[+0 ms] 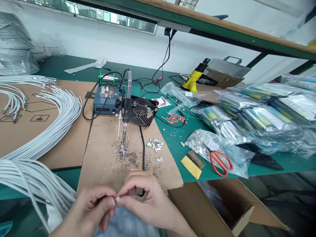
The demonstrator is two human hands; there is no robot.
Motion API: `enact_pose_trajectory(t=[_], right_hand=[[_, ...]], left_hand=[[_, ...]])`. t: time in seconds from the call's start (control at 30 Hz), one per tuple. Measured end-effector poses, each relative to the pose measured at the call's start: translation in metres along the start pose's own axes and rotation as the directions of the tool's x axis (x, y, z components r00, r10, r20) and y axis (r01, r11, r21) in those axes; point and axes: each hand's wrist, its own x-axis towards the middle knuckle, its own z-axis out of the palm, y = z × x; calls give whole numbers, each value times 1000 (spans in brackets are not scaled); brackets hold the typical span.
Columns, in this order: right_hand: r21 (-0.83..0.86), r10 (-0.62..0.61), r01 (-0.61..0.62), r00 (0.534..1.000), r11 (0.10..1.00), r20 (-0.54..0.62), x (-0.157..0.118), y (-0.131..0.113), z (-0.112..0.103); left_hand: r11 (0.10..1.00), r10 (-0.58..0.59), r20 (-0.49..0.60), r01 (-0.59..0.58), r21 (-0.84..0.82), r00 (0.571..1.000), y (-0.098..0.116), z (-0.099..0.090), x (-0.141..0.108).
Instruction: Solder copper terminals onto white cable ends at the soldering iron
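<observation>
- So, holding what at the fingertips?
- Pinching a small metallic piece (118, 198) between the left hand (92, 206) and the right hand (149, 200), closing thumb and forefinger of each on it and hiding most of it from view.
- Hovering over what, just below the fingers?
- Hanging above pale blue fabric (128, 226), near the front edge of the cardboard sheet (98, 168).
- And facing what, past the fingertips?
- Facing a soldering iron (127, 102), pointing down at a heap of silvery scraps (122, 150) ahead of the fingers; seeing small metal parts (154, 144) ahead and to the right, beyond a black cord (143, 148).
- Risking what from here?
- Most likely dropping the piece, by gripping something so tiny with so little surface, and perhaps losing it in the fabric beneath the fingers. Possibly burning a knuckle, by reaching too close to the iron's tip, though having no way of telling whether hot. Maybe snagging the cord too, by sweeping the right-hand fingers sideways.
</observation>
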Motion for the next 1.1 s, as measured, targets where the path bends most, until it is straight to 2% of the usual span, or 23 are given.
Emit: enact_pose_trajectory(t=[0.13,0.23,0.3,0.4,0.5,0.57,0.63,0.7,0.77,0.83,0.93,1.1], right_hand=[[-217,-43,76,988,973,151,3,-14,-15],[-246,-92,134,980,960,178,4,-14,-18],[-163,-165,181,980,970,108,3,-7,-11],[80,-209,219,971,972,-112,0,11,12],[338,-74,186,945,923,-317,-4,26,35],[432,12,132,949,892,-314,-5,29,39],[388,34,43,981,921,-190,-3,24,30],[215,25,-21,1000,976,-18,1,13,11],[10,-17,16,993,1000,120,5,1,-8],[-126,-85,112,976,986,202,7,-5,-19],[-157,-185,213,968,965,172,6,-4,-18],[-16,-286,285,956,958,-67,0,11,-1]], left_hand=[[998,-31,100,26,56,995,2,-2,1],[998,-58,115,53,41,992,4,-1,3],[997,-73,109,73,4,991,4,-1,4],[990,-94,119,105,-91,988,-2,-1,7],[975,-103,130,126,-181,986,-8,-2,9],[972,-110,122,132,-194,986,-8,-2,8],[979,-117,103,132,-158,988,-6,-2,5],[989,-116,77,122,-87,990,-1,0,1],[995,-101,59,101,-10,993,3,1,-1],[996,-75,53,73,46,996,5,2,-2],[996,-73,64,70,48,995,5,3,1],[992,-121,112,125,-27,986,2,4,5]])
